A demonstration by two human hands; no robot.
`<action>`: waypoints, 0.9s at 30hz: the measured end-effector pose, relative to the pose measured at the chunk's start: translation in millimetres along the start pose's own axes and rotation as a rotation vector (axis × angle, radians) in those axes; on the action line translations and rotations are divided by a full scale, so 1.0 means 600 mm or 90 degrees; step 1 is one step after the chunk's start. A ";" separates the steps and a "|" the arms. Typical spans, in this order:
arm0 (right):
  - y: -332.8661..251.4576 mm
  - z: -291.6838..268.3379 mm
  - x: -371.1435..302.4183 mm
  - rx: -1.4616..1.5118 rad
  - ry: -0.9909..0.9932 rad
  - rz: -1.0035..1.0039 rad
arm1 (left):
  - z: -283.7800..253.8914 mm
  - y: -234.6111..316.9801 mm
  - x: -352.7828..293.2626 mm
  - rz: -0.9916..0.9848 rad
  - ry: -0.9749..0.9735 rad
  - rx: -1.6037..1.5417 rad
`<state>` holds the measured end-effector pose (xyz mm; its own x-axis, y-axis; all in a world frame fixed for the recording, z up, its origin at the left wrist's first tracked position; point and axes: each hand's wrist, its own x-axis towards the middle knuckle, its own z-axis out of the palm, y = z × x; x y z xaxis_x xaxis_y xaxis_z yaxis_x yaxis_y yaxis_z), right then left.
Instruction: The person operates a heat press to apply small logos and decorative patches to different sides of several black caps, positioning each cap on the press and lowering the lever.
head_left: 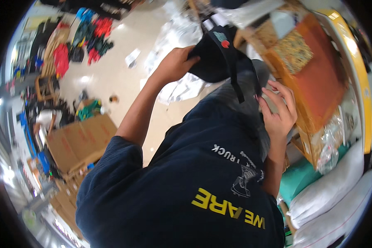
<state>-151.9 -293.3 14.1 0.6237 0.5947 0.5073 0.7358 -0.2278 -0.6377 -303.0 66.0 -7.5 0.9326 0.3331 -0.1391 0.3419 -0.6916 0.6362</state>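
Note:
A black cloth cap [206, 62] with a small green and red embroidered patch is held up in front of me. My left hand [177, 64] grips its left edge, thumb on the near side and fingers behind. From the patch side a flat black strap [234, 78] hangs down, its end loose. At the cap's right, my right hand [279, 107] has thumb and forefinger pinched at the lower end of a thin dark strip; its other fingers are bent and apart. The far side of the cap is hidden.
Right of me stands a large orange-brown carton [318, 82] with a speckled square piece on it. White sacks [328, 188] lie below it. Clear plastic sheeting [173, 41] covers some floor ahead. Piled clothes [93, 37] and a flattened cardboard box [82, 140] are at left.

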 end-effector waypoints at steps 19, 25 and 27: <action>0.063 -0.069 -0.107 -0.031 -0.088 0.333 | 0.431 -0.456 -0.515 -0.504 -0.448 0.008; 0.092 -0.136 -0.117 -0.081 0.196 0.246 | 0.407 -0.473 -0.142 -0.466 -0.347 -0.216; 0.147 -0.186 -0.137 -0.148 0.330 0.283 | 0.381 -0.417 -0.018 -0.553 -0.320 -0.277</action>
<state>-108.9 -448.5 -19.2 0.8798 -0.0226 0.4748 0.3837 -0.5560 -0.7373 -372.1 88.8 -338.9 0.3669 0.2301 -0.9014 0.9283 -0.0284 0.3706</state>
